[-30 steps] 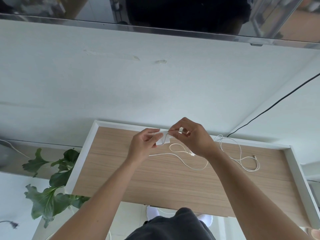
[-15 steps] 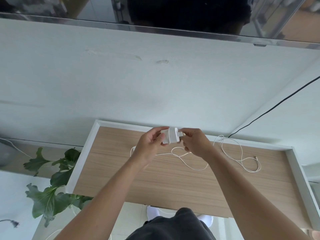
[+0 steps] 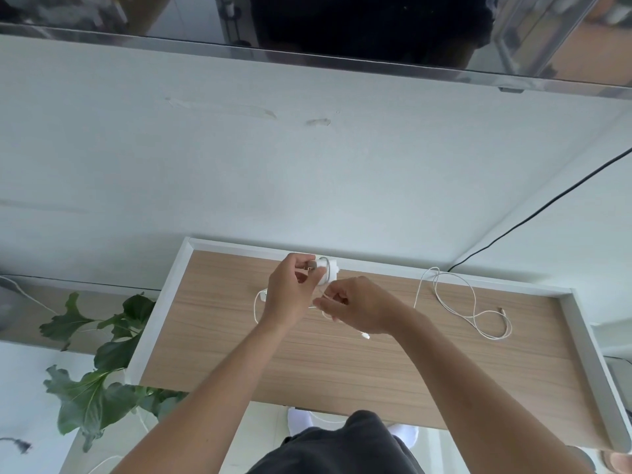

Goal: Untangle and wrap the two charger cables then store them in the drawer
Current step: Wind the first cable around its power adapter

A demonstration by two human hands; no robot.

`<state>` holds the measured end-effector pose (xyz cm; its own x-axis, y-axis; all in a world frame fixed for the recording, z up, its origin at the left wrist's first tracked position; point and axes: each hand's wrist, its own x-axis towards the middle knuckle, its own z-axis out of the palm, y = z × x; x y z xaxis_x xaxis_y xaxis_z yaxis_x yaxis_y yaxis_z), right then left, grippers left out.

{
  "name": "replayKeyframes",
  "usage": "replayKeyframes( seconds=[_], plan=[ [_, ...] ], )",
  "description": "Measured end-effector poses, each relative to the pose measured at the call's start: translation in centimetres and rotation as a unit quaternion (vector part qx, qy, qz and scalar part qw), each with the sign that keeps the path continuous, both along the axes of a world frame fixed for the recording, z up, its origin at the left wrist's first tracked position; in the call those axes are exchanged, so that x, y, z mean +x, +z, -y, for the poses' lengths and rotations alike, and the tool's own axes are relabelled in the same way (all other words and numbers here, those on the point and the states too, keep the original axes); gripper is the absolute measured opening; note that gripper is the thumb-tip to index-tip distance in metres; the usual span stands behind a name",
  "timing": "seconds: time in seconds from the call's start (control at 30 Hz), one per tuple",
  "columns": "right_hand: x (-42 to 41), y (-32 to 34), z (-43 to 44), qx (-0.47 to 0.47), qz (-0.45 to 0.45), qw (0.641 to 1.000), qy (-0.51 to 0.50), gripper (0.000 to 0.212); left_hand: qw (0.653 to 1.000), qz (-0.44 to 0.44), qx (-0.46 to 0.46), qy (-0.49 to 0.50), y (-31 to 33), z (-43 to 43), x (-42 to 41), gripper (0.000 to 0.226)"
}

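Note:
My left hand [image 3: 294, 289] grips a white charger plug [image 3: 326, 271] above the open drawer, whose wood-grain bottom [image 3: 342, 364] fills the middle of the view. A turn of its thin white cable lies over the plug. My right hand [image 3: 359, 307] pinches that cable just below and right of the plug; the cable's loose connector end [image 3: 365, 335] hangs under the right hand. A second white cable [image 3: 472, 302] lies loose in loops on the drawer bottom at the right, its plug tip [image 3: 501, 308] resting on the wood.
The drawer has a white rim [image 3: 160, 302] on the left, back and right sides. A green leafy plant [image 3: 99, 371] stands low at the left. A black cable [image 3: 547, 203] runs across the white surface at the right. A mirror-like panel [image 3: 342, 29] spans the top.
My right hand has come off the plug and dropped lower, drawing the cable round the plug. The left hand has turned the plug and kept hold of it.

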<state>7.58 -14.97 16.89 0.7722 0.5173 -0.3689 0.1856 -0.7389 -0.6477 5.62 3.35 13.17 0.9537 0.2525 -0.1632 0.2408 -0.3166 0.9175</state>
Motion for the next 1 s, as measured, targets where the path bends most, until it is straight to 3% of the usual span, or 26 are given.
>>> replayKeyframes(
  seconds=[0.2, 0.37, 0.7, 0.8, 0.87, 1.0],
  plan=[
    [2.7, 2.7, 1.1, 0.05, 0.086, 0.992, -0.081, 0.03, 0.998, 0.026, 0.008, -0.055, -0.1, -0.4, -0.8, 0.027],
    [4.2, 3.2, 2.1, 0.065, 0.099, 0.987, -0.11, 0.024, 0.995, 0.024, -0.048, -0.086, 0.6, -0.1, -1.4, 0.029],
    [4.1, 0.4, 2.8, 0.191, -0.096, 0.951, -0.223, 0.027, 0.971, 0.02, -0.228, -0.077, 0.9, 0.0, -1.0, 0.028],
    [3.3, -0.2, 2.3, 0.174, -0.112, 0.952, -0.225, 0.022, 0.955, 0.005, -0.294, -0.046, 0.7, 0.5, -0.8, 0.025],
    [2.5, -0.8, 1.8, 0.15, -0.111, 0.958, -0.219, 0.033, 0.945, -0.005, -0.326, -0.016, 0.8, 0.8, -0.7, 0.022],
    [0.9, -2.3, 0.9, 0.093, -0.092, 0.976, -0.172, 0.043, 0.956, -0.028, -0.291, 0.023, 0.7, 1.0, -0.4, 0.021]
  ],
)
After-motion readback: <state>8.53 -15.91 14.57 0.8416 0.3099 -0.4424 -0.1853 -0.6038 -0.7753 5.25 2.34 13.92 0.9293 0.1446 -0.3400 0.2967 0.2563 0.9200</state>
